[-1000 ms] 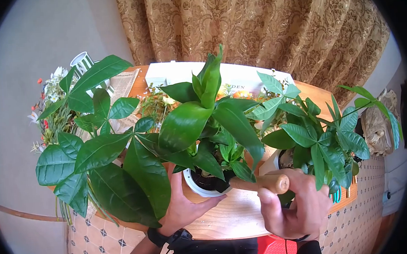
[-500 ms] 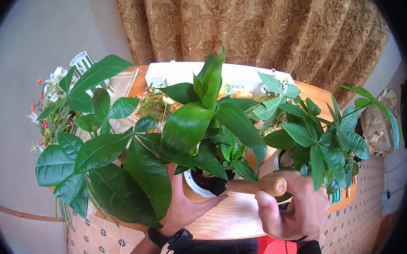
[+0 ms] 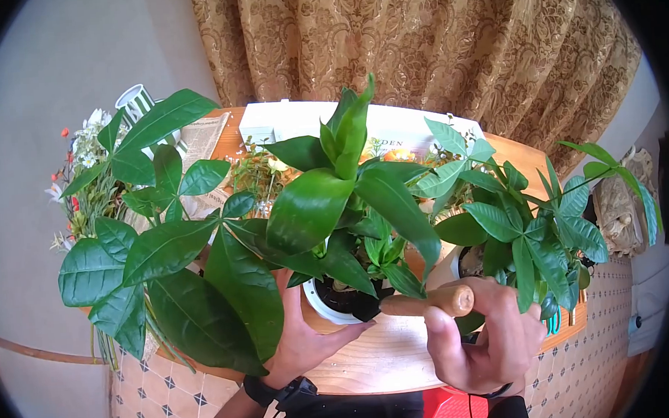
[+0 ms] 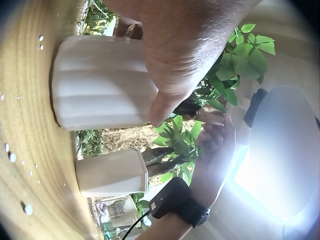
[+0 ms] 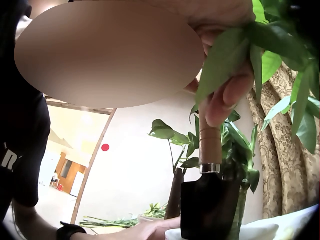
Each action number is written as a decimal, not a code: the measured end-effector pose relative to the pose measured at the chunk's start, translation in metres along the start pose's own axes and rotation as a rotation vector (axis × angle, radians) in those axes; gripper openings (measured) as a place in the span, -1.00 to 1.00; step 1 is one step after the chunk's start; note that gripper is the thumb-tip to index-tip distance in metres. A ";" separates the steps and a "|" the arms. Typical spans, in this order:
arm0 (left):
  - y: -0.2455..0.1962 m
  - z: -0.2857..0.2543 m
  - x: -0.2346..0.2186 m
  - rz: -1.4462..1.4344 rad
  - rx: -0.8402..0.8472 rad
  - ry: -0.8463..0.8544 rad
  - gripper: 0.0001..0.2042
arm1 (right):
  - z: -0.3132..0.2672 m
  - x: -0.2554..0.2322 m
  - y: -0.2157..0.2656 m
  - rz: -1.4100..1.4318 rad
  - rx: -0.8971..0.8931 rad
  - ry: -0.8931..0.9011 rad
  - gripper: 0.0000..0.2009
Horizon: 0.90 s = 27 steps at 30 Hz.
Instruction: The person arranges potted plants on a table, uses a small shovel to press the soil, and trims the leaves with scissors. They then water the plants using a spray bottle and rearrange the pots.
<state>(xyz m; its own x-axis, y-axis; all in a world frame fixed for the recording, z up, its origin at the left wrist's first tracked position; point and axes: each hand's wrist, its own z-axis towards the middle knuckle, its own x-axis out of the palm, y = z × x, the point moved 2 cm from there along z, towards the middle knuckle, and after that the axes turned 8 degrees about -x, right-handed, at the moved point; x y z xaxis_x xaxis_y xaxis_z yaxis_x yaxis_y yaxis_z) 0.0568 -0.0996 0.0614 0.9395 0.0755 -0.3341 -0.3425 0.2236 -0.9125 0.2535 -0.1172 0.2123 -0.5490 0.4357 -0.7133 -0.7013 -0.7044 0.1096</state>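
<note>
A white plant pot (image 3: 315,306) with dark soil stands on the table, and a broad-leaved green plant (image 3: 310,209) rises from it. My left hand (image 3: 306,339) holds the pot from its left side, thumb along the near rim. In the left wrist view that thumb lies on the pale ribbed pot wall (image 4: 100,82). My right hand (image 3: 486,334) grips the wooden handle of a small trowel (image 3: 428,303) to the right of the pot. The right wrist view shows its black blade (image 5: 207,207) pointing down at the pot's rim; the rim hides the tip.
Leafy potted plants flank the pot, with large leaves (image 3: 195,317) at left and more leaves (image 3: 531,235) at right. A second white pot (image 4: 112,172) stands beside it. Cut flowers (image 3: 89,147), newspaper (image 3: 206,136) and a white box (image 3: 283,120) lie farther back. White granules dot the table (image 4: 30,125).
The trowel dipped slightly left, then came back a little right and up. The plant's top leaves have shifted slightly right. My left hand has stayed on the pot.
</note>
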 end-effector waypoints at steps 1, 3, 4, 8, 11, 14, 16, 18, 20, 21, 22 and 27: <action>0.000 0.000 0.000 -0.008 0.012 -0.002 0.06 | -0.001 0.001 0.000 0.017 0.013 -0.008 -0.65; 0.002 0.000 0.000 0.006 0.020 -0.002 0.06 | -0.001 0.002 0.000 0.034 0.025 -0.017 -0.65; 0.002 0.000 0.001 0.020 0.029 -0.002 0.06 | -0.001 0.002 -0.001 0.065 0.023 -0.032 -0.65; 0.000 0.000 0.001 0.000 -0.005 0.008 0.06 | 0.001 0.003 0.002 0.051 0.008 -0.012 -0.64; 0.002 -0.001 0.001 -0.011 -0.002 -0.004 0.06 | 0.002 0.004 0.002 0.043 -0.011 -0.010 -0.64; 0.003 -0.001 0.001 -0.004 -0.018 0.004 0.06 | 0.000 0.000 0.000 0.055 0.021 -0.031 -0.65; 0.004 0.000 0.001 0.038 0.039 0.001 0.07 | 0.000 0.000 0.000 0.112 0.044 -0.039 -0.64; 0.003 0.000 0.001 0.027 0.033 0.001 0.07 | 0.000 -0.002 0.000 0.072 0.035 -0.035 -0.63; 0.003 0.000 0.001 0.016 0.028 0.001 0.07 | -0.001 0.000 -0.001 0.053 0.024 -0.016 -0.63; 0.003 -0.001 0.001 0.002 0.018 0.004 0.07 | 0.000 0.001 -0.001 0.034 0.012 0.002 -0.63; 0.003 -0.001 0.001 -0.011 0.009 0.007 0.07 | 0.000 0.000 0.000 0.034 0.012 0.002 -0.63; 0.004 -0.001 0.002 -0.024 0.012 -0.008 0.07 | 0.001 0.001 -0.001 0.062 0.013 -0.038 -0.63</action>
<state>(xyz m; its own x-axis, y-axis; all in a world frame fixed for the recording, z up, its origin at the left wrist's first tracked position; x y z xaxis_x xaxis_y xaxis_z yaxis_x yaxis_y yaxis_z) 0.0576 -0.0993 0.0573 0.9475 0.0777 -0.3103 -0.3199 0.2375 -0.9172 0.2536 -0.1157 0.2120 -0.6082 0.4125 -0.6782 -0.6709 -0.7237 0.1616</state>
